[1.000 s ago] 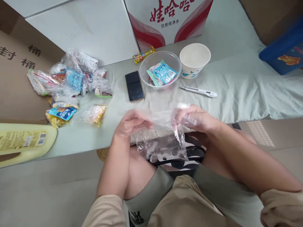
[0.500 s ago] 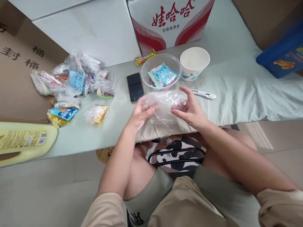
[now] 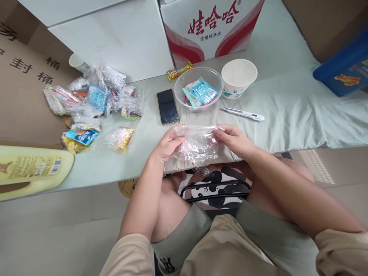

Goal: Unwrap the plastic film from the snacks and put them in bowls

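A clear plastic bag (image 3: 198, 145) is stretched between both hands above the front edge of the cloth-covered surface. My left hand (image 3: 169, 143) pinches its left side, thumb on top. On the opposite side, my right hand (image 3: 231, 138) grips the upper right corner between thumb and fingers. Just beyond the bag stands a clear plastic bowl (image 3: 178, 96) with several small packets (image 3: 202, 92) inside. A white paper bowl (image 3: 238, 78) touches or nearly touches it on the right. The white utility knife (image 3: 244, 114) lies near my right hand, and a phone (image 3: 167, 106) beyond my left.
Several wrapped snacks (image 3: 94, 99) are heaped at the left, with one yellow packet (image 3: 123, 140) apart from them. A yellow jug (image 3: 37, 168) stands front left. Boxes, including a red-and-white carton (image 3: 211, 34), line the back. A blue container (image 3: 345, 65) is at the right.
Both hands have come down slightly and closed on the bag's edges. The bag, crumpled and puffed before, is now drawn flatter between them. The view has shifted a little.
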Available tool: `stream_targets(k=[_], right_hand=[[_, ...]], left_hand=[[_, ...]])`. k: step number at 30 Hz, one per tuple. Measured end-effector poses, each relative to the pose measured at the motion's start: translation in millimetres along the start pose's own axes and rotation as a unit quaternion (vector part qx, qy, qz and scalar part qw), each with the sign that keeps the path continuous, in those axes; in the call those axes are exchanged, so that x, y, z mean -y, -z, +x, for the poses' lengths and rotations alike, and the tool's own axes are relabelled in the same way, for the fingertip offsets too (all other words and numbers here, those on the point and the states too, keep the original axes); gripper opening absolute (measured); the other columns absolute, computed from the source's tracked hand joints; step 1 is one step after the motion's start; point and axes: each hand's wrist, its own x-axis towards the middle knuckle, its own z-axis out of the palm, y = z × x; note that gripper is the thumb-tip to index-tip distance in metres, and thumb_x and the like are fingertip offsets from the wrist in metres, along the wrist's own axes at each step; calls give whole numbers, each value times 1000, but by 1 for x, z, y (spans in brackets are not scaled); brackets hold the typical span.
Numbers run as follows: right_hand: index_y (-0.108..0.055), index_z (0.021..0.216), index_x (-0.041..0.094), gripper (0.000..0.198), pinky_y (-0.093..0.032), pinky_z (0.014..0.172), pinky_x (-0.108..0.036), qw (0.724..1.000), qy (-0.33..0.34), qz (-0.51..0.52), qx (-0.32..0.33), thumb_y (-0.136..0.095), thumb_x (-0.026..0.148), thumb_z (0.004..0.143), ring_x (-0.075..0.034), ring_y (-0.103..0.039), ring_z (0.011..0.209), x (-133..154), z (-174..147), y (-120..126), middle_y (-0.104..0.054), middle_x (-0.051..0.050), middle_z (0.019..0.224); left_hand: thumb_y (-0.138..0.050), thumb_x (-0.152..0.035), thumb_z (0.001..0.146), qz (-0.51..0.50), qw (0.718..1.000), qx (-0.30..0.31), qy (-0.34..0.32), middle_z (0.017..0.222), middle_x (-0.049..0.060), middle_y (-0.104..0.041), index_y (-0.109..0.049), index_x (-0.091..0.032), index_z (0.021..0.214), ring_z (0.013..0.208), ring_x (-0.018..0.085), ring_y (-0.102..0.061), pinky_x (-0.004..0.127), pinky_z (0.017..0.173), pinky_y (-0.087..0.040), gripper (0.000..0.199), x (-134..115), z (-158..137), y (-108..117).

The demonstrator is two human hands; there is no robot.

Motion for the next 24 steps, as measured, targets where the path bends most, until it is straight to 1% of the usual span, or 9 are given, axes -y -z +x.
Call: stream_targets(k=[3,6,8,11,14,16,20,22,24], right_hand=[[-70,90,25,30,-54,65,-33,993,-4,119,-6,-72,51,76,-16,-59,66,5,-3,2,-64,0,74],[-65,73,24,35,-58,81,-43,990,14,140,14,-61,58,79,-23,-67,89,10,-6,6,-71,-7,99],[-56,62,23,48,-55,92,-46,993,32,117,8,-53,65,84,-27,-66,109,9,-5,7,-69,-9,117],[-62,86,24,36,-52,99,-45,998,40,49,9,-60,60,85,-26,-62,120,1,0,3,-67,-8,129],[-60,122,23,51,-54,90,-39,989,25,-90,113,-75,45,77,-23,-67,103,-4,2,-2,-70,-9,119],[-64,118,19,44,-52,80,-34,964,13,-215,153,-72,39,79,-20,-67,86,-4,1,-4,-73,-7,99],[-70,108,18,29,-48,74,-34,920,23,-390,9,-62,32,84,-20,-63,73,-2,-4,-8,-70,-4,79],[-71,114,19,33,-50,78,-35,925,63,-375,-6,-62,34,86,-22,-65,79,-2,-6,-9,-73,-7,87],[-71,119,21,36,-53,87,-38,943,135,-299,47,-64,38,88,-24,-68,94,-2,-7,-9,-74,-9,106]], left_hand=[[-88,-45,57,-63,998,7,-15,60,-6,-57,-60,-25,91,49,12,-55,24,45,-46,48,-5,-9,4],[-84,-69,47,-77,994,77,-15,60,0,-60,-60,-22,76,53,18,-59,31,48,-48,60,-9,-15,9],[-72,-82,54,-47,993,105,-28,62,4,-62,-60,-20,65,55,19,-59,33,51,-48,65,-9,-15,10],[-75,-65,70,67,989,119,-54,68,5,-64,-63,-18,65,63,16,-60,30,61,-48,49,-5,-9,5],[-79,-37,72,150,982,105,-57,75,0,-64,-68,-19,96,66,13,-58,26,65,-47,32,2,-2,1],[-77,-31,74,191,978,54,-65,87,0,-66,-63,-23,118,69,12,-59,26,67,-48,47,6,0,1],[-76,-28,75,310,922,-108,-204,102,5,-67,-66,-22,110,91,19,-63,34,89,-50,37,9,-3,-5],[-77,-33,77,330,905,-105,-249,101,7,-68,-67,-22,103,99,23,-63,37,94,-49,30,10,-6,-14],[-79,-41,77,294,924,-42,-242,110,8,-70,-67,-22,108,105,25,-64,38,96,-50,38,12,-6,-24]])
